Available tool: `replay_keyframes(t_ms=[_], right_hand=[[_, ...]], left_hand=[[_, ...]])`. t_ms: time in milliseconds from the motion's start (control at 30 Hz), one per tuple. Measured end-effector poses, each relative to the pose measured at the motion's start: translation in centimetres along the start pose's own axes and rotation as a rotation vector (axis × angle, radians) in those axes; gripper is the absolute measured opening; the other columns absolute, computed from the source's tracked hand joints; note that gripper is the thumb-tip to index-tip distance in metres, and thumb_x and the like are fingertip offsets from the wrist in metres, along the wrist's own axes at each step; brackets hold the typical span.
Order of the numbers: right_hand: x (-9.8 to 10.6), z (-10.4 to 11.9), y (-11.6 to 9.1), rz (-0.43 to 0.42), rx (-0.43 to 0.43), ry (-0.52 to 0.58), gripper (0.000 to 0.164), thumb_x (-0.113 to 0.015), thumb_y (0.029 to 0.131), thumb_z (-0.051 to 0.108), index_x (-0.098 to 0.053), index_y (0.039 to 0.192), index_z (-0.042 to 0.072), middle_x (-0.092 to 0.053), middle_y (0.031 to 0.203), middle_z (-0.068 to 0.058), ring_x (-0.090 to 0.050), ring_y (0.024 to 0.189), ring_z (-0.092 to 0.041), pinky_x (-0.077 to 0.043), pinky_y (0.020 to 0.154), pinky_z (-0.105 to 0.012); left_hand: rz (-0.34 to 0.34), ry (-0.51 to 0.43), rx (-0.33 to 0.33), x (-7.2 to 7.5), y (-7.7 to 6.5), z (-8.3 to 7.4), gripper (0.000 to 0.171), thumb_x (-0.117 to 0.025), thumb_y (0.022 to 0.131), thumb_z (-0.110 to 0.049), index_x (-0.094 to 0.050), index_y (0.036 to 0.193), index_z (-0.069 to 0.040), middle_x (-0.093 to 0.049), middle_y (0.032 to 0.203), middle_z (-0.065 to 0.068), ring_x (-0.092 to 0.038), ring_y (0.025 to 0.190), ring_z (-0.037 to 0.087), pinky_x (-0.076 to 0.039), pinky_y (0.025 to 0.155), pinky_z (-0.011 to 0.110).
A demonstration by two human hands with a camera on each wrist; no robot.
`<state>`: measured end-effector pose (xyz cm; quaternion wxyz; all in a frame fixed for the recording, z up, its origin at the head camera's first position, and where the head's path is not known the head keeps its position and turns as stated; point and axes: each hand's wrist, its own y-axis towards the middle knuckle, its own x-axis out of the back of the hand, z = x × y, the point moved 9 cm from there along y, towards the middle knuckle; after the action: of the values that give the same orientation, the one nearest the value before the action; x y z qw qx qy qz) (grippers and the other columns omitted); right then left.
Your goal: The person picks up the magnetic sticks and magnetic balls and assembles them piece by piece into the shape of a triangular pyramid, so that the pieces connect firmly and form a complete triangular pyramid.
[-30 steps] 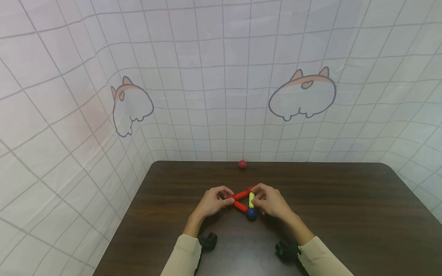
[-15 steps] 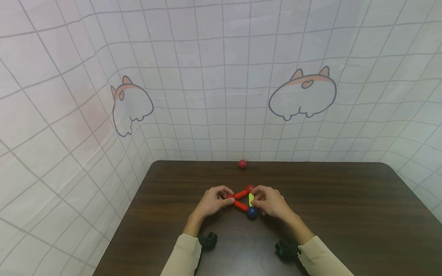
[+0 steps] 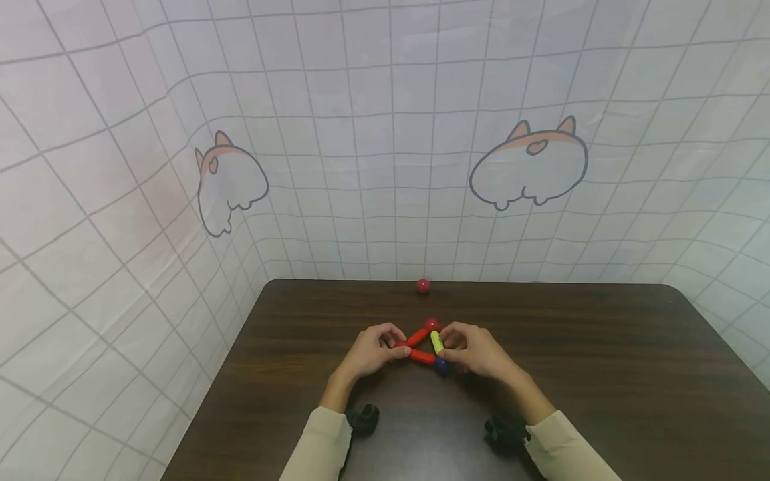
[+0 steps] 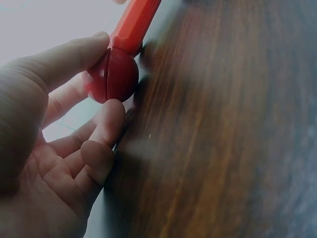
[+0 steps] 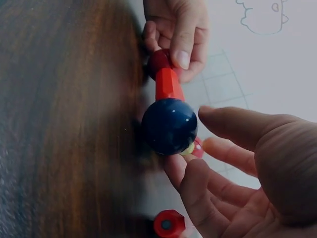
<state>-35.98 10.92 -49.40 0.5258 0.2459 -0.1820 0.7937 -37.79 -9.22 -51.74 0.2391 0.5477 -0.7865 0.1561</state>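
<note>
Two red magnetic rods [image 3: 423,357], [image 3: 418,337] fan out from a red ball [image 4: 120,74] at the left corner of a flat triangle. My left hand [image 3: 374,351] pinches that ball between thumb and fingers. A yellow-green magnetic rod [image 3: 436,343] forms the right side, joining another red ball [image 3: 432,325] at the far corner to a dark blue ball [image 5: 170,126] at the near corner. My right hand [image 3: 479,351] holds the yellow-green rod by thumb and fingertips, close to the blue ball. In the right wrist view, the blue ball hides most of that rod.
A loose red ball [image 3: 424,286] lies at the far edge of the dark wooden table [image 3: 577,361]. Another red rod [image 5: 168,224], its grey end showing, is beneath the right fingers in the right wrist view. A white gridded cloth [image 3: 373,167] hangs behind the table.
The yellow-green rod has tilted: its red ball shifted slightly left and away, while the blue ball moved slightly right and away. My right hand moved a little with it; my left stayed put.
</note>
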Motion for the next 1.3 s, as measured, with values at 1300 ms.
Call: replay_keyframes(t_ms=[1300], right_hand=[[7.4, -4.6, -3.2, -0.020, -0.042, -0.069, 0.038, -0.071, 0.096, 0.020, -0.062, 0.129, 0.002, -0.066, 0.089, -0.008, -0.060, 0.074, -0.021, -0.054, 0.059, -0.034]], left_hand=[[0.048, -0.004, -0.013, 0.0, -0.1, 0.2, 0.030, -0.086, 0.083, -0.029, -0.070, 0.105, -0.018, -0.067, 0.094, 0.002, -0.057, 0.069, 0.014, -0.047, 0.061, 0.028]])
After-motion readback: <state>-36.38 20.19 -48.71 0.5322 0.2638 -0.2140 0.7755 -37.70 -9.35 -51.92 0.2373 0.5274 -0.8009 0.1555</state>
